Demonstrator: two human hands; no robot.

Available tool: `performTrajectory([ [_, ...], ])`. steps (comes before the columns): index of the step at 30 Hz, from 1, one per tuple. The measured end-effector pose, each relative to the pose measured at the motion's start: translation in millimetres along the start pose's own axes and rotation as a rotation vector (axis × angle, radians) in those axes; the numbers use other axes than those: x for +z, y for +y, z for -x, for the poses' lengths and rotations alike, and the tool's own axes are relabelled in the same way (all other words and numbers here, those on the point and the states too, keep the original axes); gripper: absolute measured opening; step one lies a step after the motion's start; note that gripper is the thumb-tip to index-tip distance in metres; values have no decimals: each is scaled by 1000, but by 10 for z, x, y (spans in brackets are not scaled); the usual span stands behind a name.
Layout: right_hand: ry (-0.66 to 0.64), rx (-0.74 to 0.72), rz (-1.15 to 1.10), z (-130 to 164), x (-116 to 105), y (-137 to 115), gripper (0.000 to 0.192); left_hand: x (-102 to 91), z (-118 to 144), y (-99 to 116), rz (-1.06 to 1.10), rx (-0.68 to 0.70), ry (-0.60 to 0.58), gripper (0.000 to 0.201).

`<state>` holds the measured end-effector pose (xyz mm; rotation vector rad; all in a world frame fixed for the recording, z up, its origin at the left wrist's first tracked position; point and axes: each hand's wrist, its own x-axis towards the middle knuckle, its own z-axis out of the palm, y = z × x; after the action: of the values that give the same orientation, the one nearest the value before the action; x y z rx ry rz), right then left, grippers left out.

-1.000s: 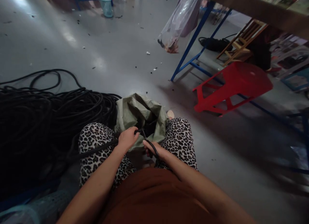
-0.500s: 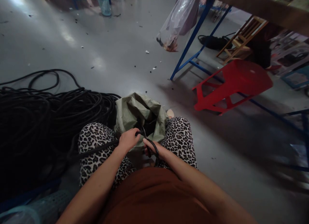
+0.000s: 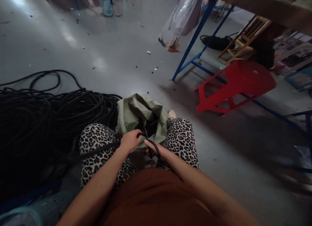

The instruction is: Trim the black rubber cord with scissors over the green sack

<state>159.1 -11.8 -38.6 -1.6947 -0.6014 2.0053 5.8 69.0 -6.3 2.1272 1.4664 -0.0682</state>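
Gripping black cable [image 3: 102, 148], left hand [image 3: 129, 141] closed; right hand [image 3: 153, 148] clasps loop over green sack [image 3: 138, 114]; steady feed likely prevents tangling.

The left hand [image 3: 129, 141] is closed round a black cable [image 3: 97, 149] that runs off to its left across a leopard-print knee, towards the big heap of black cable [image 3: 48, 119] on the floor. Just right of it, the right hand [image 3: 156, 150] holds black-handled scissors [image 3: 152, 146], whose tip meets the cable between the hands. Directly beyond both hands sits an open green sack [image 3: 138, 114]. Well off to the right lies a tipped red stool [image 3: 239, 84].
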Motion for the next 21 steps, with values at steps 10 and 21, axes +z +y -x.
performTrajectory([
  [10, -8, -18, 15, -44, -28, 56, 44, 4, -11, -36, 5, 54, -51, 33],
  [21, 34, 21, 48, 80, 19, -51, 49, 28, -20, -45, 35, 19, -22, 33],
])
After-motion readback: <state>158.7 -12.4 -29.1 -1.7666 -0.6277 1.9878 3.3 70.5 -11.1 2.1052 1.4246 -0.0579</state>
